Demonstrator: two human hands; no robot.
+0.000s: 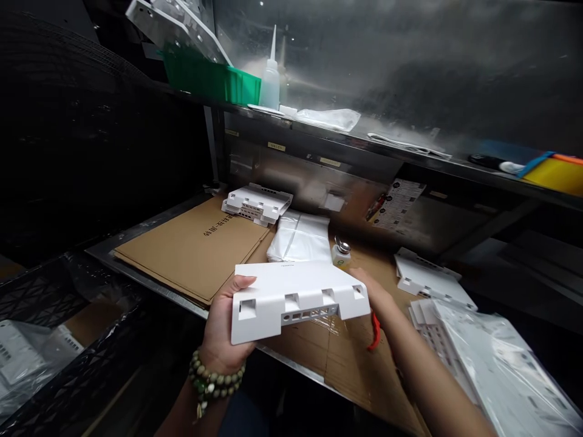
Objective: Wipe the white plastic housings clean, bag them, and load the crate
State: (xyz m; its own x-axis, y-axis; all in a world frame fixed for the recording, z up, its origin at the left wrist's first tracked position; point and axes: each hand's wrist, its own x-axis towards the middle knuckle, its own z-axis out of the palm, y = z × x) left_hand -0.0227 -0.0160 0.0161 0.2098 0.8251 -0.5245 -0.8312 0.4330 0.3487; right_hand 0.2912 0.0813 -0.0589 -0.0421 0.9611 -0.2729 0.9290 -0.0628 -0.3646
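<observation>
My left hand grips the left end of a white plastic device housing, thumb on top. Held over the front of the workbench, the housing turns its long edge with a row of port openings and square notches toward me. At its far right corner, my right hand holds on from behind, its fingers mostly hidden. Just beyond the housing stand a small pump bottle with a metal top and a pile of clear plastic bags.
Flat cardboard covers the bench's left side, with stacked white housings behind. More housings and bagged ones lie at right. A shelf bears a green bin and nozzle bottle. A black crate stands lower left.
</observation>
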